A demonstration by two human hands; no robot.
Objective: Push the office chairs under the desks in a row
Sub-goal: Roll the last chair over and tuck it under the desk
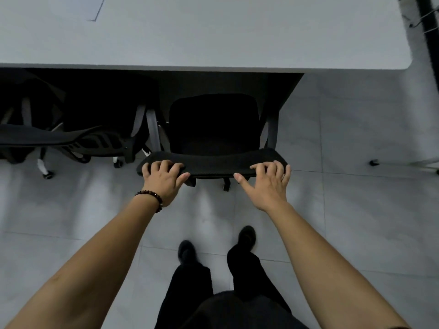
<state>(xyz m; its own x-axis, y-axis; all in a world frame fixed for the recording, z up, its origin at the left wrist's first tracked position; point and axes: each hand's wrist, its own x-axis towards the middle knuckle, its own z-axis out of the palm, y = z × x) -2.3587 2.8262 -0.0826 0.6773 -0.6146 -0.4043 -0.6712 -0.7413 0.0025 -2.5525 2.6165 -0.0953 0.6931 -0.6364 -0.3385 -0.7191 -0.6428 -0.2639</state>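
Observation:
A black office chair [213, 129] stands in front of me, its seat partly under the white desk [213, 39]. My left hand [164, 180] grips the left end of its backrest top [213, 163], fingers curled over the edge. At the right end of the same backrest, my right hand [266, 184] holds on in the same way. A second black chair [71, 136] sits to the left, mostly under the desk, its backrest facing me.
The desk's dark side panel [282, 96] stands just right of the chair. Grey tiled floor [356, 210] spreads around me, with my feet [213, 245] behind the chair. A caster and a white leg [403, 162] show at the far right.

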